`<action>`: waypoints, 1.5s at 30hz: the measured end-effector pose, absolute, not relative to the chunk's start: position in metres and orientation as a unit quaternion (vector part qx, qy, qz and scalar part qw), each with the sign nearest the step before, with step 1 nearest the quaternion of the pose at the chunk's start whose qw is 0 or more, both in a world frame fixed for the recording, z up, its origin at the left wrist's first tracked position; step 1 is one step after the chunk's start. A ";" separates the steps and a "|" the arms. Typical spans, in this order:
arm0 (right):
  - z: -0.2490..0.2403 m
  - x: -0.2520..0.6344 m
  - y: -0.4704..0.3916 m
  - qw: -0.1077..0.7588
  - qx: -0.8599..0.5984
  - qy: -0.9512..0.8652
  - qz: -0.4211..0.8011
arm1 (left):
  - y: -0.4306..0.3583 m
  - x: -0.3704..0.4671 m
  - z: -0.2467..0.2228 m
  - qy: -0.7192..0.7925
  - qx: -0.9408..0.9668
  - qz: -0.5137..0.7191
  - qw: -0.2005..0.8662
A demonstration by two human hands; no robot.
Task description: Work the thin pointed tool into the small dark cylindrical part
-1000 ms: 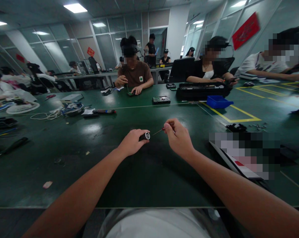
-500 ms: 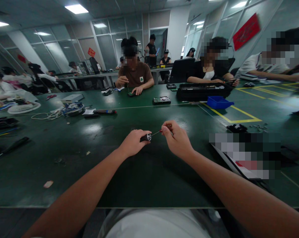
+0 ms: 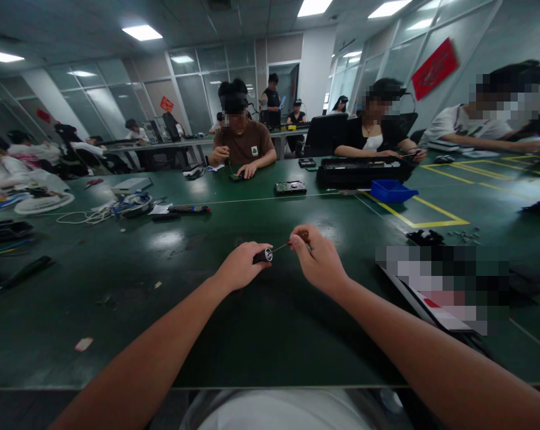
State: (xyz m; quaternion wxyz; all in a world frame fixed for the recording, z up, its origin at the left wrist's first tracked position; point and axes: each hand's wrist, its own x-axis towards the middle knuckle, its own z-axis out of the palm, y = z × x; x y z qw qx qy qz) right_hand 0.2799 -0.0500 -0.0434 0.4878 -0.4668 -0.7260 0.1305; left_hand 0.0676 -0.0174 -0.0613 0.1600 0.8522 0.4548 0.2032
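Note:
My left hand (image 3: 241, 266) is closed around a small black cylinder (image 3: 260, 257), whose round end with a silvery rim faces right. My fingers cover the rest of it. In my right hand (image 3: 319, 257) is a screwdriver (image 3: 281, 246) with a thin metal shaft and a reddish handle mostly hidden by my fingers. The shaft points left and its tip meets the cylinder's rimmed end; how deep it sits I cannot tell. Both hands are above the dark green table (image 3: 247, 334), near its middle.
A pixelated flat item (image 3: 431, 298) lies by my right forearm, with black parts (image 3: 425, 237) and loose screws (image 3: 465, 235) beyond. Farther off are a blue bin (image 3: 393, 191), a circuit board (image 3: 290, 187) and tangled cables (image 3: 133, 205). Another screwdriver (image 3: 25, 275) lies left. Co-workers sit opposite.
The camera view has tilted slightly, so the scene sits a little lower. More of the reddish handle shows between my right fingers, which have shifted their grip; my left hand keeps its hold.

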 end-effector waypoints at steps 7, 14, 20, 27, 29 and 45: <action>-0.044 0.279 -0.049 0.478 -0.471 -0.730 0.131 | -0.017 0.069 -0.062 0.448 0.857 0.202 0.157; -0.043 0.279 -0.050 0.469 -0.470 -0.736 0.133 | -0.017 0.069 -0.062 0.450 0.855 0.204 0.159; -0.042 0.278 -0.050 0.462 -0.480 -0.733 0.136 | -0.018 0.068 -0.061 0.453 0.854 0.199 0.162; -0.043 0.280 -0.046 0.466 -0.506 -0.717 0.114 | -0.017 0.069 -0.059 0.465 0.845 0.201 0.171; -0.043 0.281 -0.045 0.467 -0.512 -0.711 0.116 | -0.016 0.068 -0.059 0.476 0.832 0.220 0.178; -0.038 0.285 -0.048 0.524 -0.501 -0.680 0.107 | -0.016 0.078 -0.046 0.505 0.822 0.156 0.209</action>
